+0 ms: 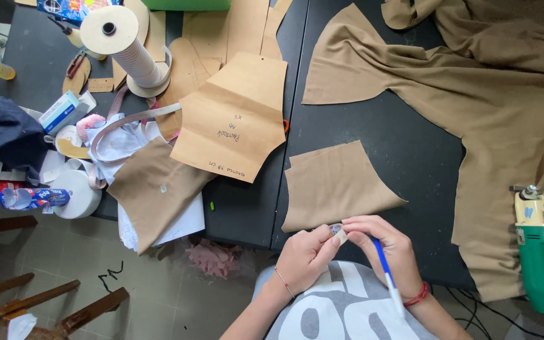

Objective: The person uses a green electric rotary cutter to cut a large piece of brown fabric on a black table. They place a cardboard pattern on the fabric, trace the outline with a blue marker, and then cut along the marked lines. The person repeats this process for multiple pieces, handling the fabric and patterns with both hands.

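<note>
a: what are the hands doing at the bottom middle of the frame?

b: the left hand [303, 255] and right hand [382, 242] meet at the near edge of the dark table [410, 157]. together they pinch a small pale tag [340, 234] between thumbs and fingertips. both hands are curled almost closed around it.

a: anything else in the right hand?

b: a blue pen [385, 274] tucked under the fingers. its long axis runs from upper left to lower right, the white end pointing down toward the person's grey shirt [347, 308].

a: and the tag, which way does it lie?

b: it is tiny and mostly covered, so its long axis is hard to tell. it sits just below the lower edge of a tan fabric piece [338, 186], touching or nearly touching it.

a: what lies around?

b: a brown paper pattern [234, 119] at centre left, a spool of white elastic [127, 47] at upper left, a big tan cloth [505, 88] filling the upper right, and a green cutting machine [539, 252] at the right edge.
</note>
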